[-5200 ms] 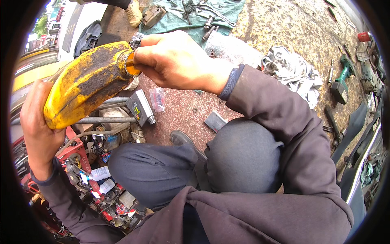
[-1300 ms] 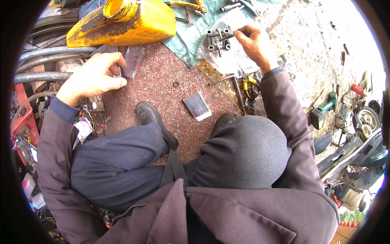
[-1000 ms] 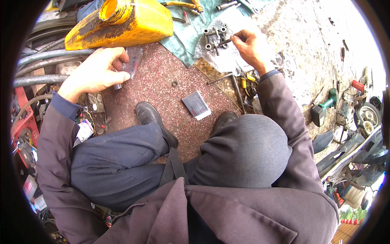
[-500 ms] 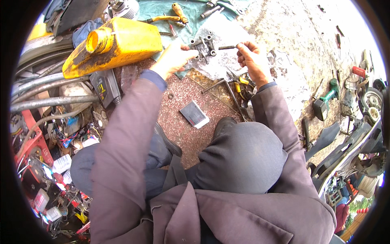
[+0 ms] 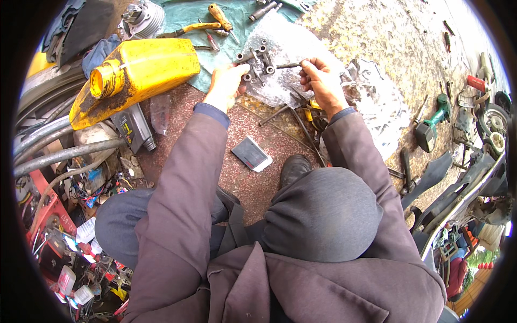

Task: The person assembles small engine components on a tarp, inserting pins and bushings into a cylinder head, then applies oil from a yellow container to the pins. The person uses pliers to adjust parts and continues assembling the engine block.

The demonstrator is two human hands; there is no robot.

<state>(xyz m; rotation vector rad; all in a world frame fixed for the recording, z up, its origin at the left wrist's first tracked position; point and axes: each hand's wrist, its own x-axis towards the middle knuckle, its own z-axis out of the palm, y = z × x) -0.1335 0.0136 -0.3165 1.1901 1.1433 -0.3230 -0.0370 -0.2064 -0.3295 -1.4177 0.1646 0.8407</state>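
My left hand (image 5: 227, 85) is closed, its thumb and fingers pinching the left side of a dark metal four-legged bracket (image 5: 259, 62) with round bored ends, perhaps a rocker arm holder. My right hand (image 5: 323, 81) pinches the outer end of a thin dark rod (image 5: 287, 65). The rod's other end meets the bracket's right side; whether it sits in a bore I cannot tell. Below both is a sheet of clear plastic (image 5: 291, 40) on the ground. A small dark-and-white flat box (image 5: 251, 154) lies between my feet.
A stained yellow jug (image 5: 156, 64) and a black bottle (image 5: 129, 128) lie at left. Hand tools, including an orange-handled screwdriver (image 5: 221, 17), rest on a green cloth (image 5: 186, 13) beside a finned cylinder (image 5: 142, 21). A green-and-black power tool (image 5: 433, 124) lies right; scattered parts crowd both sides.
The view has shifted a little, moving most things slightly left. My left thumb and fingers now sit lower along the bracket's left side. My right hand keeps its pinch on the rod.
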